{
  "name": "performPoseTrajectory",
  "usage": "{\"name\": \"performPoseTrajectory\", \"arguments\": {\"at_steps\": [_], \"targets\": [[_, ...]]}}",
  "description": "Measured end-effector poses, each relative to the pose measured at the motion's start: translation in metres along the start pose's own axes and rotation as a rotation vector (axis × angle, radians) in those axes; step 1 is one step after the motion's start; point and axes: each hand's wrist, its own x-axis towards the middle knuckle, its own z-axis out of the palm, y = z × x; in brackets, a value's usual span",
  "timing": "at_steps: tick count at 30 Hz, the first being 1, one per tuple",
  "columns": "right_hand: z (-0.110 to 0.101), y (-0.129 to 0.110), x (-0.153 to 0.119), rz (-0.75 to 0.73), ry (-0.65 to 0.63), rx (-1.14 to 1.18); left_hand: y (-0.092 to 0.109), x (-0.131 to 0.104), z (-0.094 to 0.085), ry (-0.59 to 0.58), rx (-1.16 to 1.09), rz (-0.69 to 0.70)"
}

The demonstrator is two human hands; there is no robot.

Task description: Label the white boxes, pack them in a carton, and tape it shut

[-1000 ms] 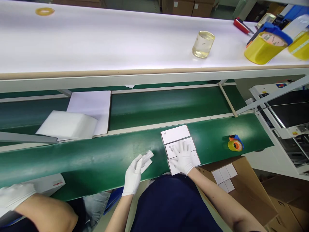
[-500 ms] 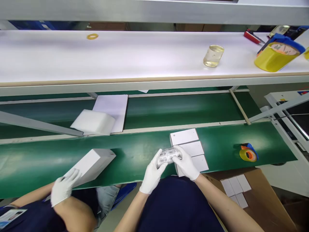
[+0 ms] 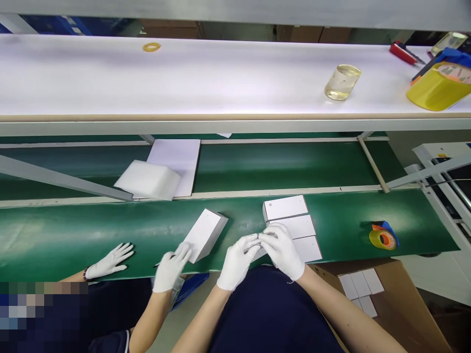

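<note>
Head view: the person's gloved left hand [image 3: 236, 261] and right hand [image 3: 282, 249] meet low in the centre of the frame over the green belt [image 3: 91, 230].
Change: half a second ago the label roll [image 3: 254, 242] showed its barcodes broadly between the hands; now both hands close over it and only a sliver shows.
Fingers: both sets curl together, pinched on the roll; whether a label is being peeled I cannot tell.
Change at left: a co-worker's hand [image 3: 170, 267] has slid a white box [image 3: 205, 234] rightward along the belt, close to the person's left hand.
Meaning: judging by this, another box arrives for labelling beside the row.
White boxes in row: three [image 3: 286, 208], right of centre, the nearest partly under the right hand.
Loose boxes on belt: one.
Co-worker's hands: two, the other [image 3: 109, 261] flat at lower left.
Tape dispensers on belt: one [image 3: 382, 236], at right.
Glass jars on shelf: one [image 3: 342, 82], upper right.
</note>
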Motion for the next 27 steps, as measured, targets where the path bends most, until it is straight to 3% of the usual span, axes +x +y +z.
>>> {"name": "performPoseTrajectory", "arguments": {"at_steps": [6,10,13,17,21,27], "targets": [[0.010,0.003,0.002,-0.079,0.109,-0.096,-0.017,0.015,0.005,-0.072,-0.255,-0.073],[0.012,0.012,0.008,0.057,0.058,0.102,-0.012,0.024,-0.002,-0.076,-0.197,-0.142],[0.001,0.042,0.024,0.323,-0.003,0.291,-0.014,0.031,-0.015,-0.014,-0.064,-0.141],[-0.014,0.104,0.056,0.556,-0.070,0.196,-0.031,0.038,-0.029,0.064,-0.035,-0.168],[-0.007,0.146,0.080,0.624,-0.219,-0.031,-0.039,0.043,-0.034,0.077,-0.085,-0.216],[0.012,0.160,0.088,0.640,-0.292,-0.081,-0.038,0.051,-0.034,0.120,-0.083,-0.261]]}}
